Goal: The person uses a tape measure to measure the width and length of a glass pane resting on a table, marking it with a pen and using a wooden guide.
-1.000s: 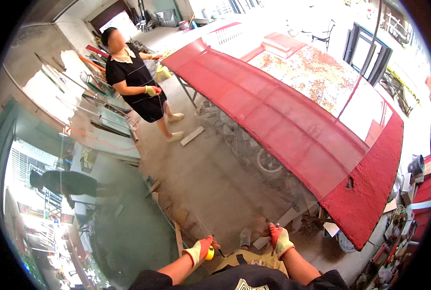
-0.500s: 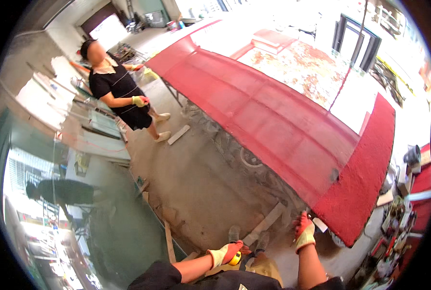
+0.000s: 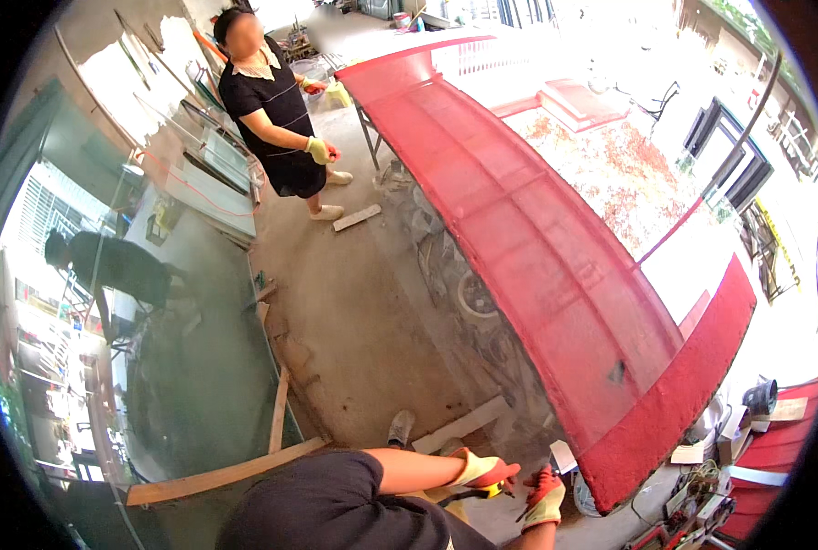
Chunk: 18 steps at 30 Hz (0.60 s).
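Both of my hands wear cream gloves with red-orange fingers. My left hand [image 3: 485, 470] is closed around a yellow and black tape measure [image 3: 492, 489], partly hidden by the glove. Just to its right, my right hand [image 3: 544, 495] is curled closed, with a thin dark thing showing at its fingers; its kind is unclear. Close beyond the hands lies the near end of a long red panel [image 3: 556, 275], a sheer red sheet with a solid red strip [image 3: 670, 403] across that end. A white flat piece [image 3: 563, 456] shows by the panel's near corner.
Another person [image 3: 276, 119] in dark clothes and gloves stands at the panel's far left. A large glass sheet [image 3: 198, 367] leans at left, with a wooden strip [image 3: 226, 472] at its foot. Boards [image 3: 464, 423] lie on the floor; tools and clutter [image 3: 684, 504] sit at right.
My hands have come close together, the left moving right and the right moving left and down. My view has shifted, and my body leans further in at the bottom.
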Each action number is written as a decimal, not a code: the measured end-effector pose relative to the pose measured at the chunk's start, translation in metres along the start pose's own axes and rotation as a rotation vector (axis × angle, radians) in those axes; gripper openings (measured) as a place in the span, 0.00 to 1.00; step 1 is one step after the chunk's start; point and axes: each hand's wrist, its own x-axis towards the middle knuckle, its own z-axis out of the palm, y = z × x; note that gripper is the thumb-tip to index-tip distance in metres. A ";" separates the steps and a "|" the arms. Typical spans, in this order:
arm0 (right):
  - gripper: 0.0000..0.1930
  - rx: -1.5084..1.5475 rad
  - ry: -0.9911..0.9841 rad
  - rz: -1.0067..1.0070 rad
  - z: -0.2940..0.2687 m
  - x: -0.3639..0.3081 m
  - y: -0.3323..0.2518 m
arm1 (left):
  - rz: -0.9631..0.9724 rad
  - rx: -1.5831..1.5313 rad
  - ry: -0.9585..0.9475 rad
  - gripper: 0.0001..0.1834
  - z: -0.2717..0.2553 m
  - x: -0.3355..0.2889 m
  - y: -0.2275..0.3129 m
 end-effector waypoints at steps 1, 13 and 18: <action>0.27 0.002 0.016 0.029 -0.010 0.006 -0.006 | -0.030 0.044 0.002 0.34 0.004 0.014 0.007; 0.25 -0.054 0.064 -0.080 -0.019 0.068 0.019 | 0.497 0.358 -0.021 0.24 0.016 -0.220 0.220; 0.27 -0.095 -0.025 -0.042 -0.019 0.086 0.015 | 1.308 0.662 0.180 0.21 0.046 -0.386 0.293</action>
